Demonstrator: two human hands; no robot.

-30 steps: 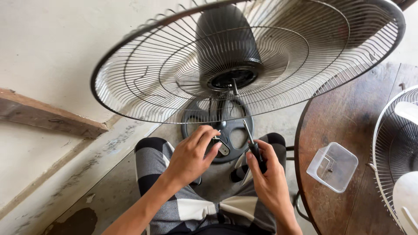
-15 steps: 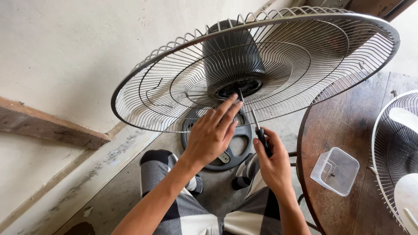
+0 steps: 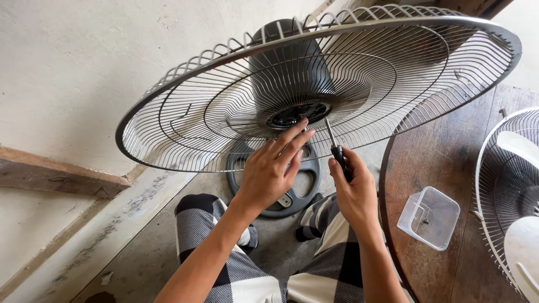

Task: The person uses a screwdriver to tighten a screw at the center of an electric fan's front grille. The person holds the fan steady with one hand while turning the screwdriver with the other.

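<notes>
Just above both hands: the black hub [image 3: 297,115] at the centre of the wire fan guard [image 3: 185,120], with the dark motor housing [image 3: 289,62] behind it.
Left hand [image 3: 272,168]: open, fingers stretched up, fingertips [image 3: 303,122] touching the hub's lower edge; holds nothing.
Right hand [image 3: 353,191]: closed around the black handle of a screwdriver [image 3: 335,145].
Tool axis: near upright, tilted slightly left, tip just right of the hub, close to the guard wires; contact cannot be told.
Nearer hand: the left is on the hub; the right sits lower, to its right.
Right of the right hand: a clear plastic box [image 3: 429,217] on the round wooden surface [image 3: 449,146].
Below the hands: the fan's dark base [image 3: 303,188] on the floor.
</notes>
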